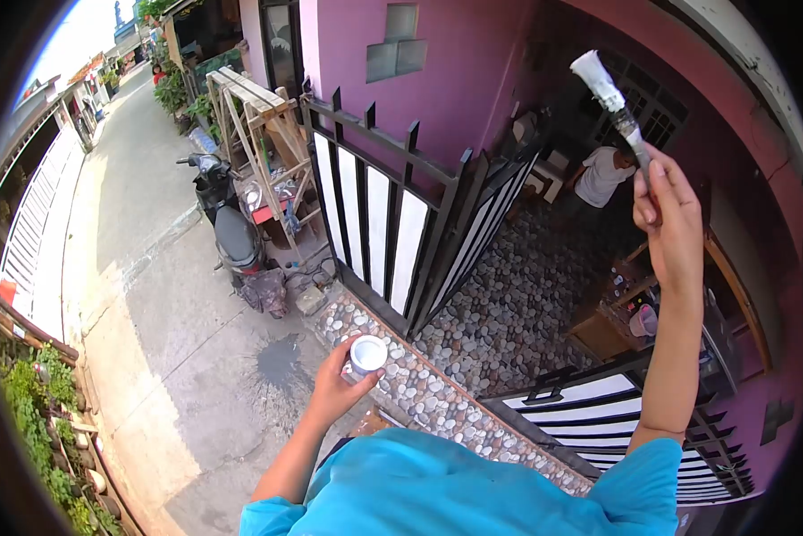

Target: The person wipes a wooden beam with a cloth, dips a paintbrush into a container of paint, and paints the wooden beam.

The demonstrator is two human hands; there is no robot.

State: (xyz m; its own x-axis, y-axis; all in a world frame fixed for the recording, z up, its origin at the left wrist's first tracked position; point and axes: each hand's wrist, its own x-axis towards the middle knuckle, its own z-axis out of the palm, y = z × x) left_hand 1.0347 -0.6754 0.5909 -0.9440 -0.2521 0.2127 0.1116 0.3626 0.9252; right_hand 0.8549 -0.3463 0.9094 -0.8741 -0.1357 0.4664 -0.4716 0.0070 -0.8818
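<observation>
My right hand point(668, 201) is raised at the upper right, fingers closed round the handle of a paintbrush point(609, 94). White paint coats the brush's bristles, which point up and to the left. Lower down, in front of my body, my left hand point(337, 384) grips a small cup of white paint point(367, 355), held upright with its open top towards me. Brush and cup are far apart. Beyond the cup stands a black metal gate point(388, 205) with white panels, its leaf folded at an angle.
A parked motorbike point(236, 232) stands left of the gate, beside a wooden frame point(254, 116). Pebble-patterned floor point(517, 286) lies inside, where a person in a white shirt point(605, 177) is. Another gate leaf point(589, 406) is at lower right. Plants point(35, 393) line the lane's left edge.
</observation>
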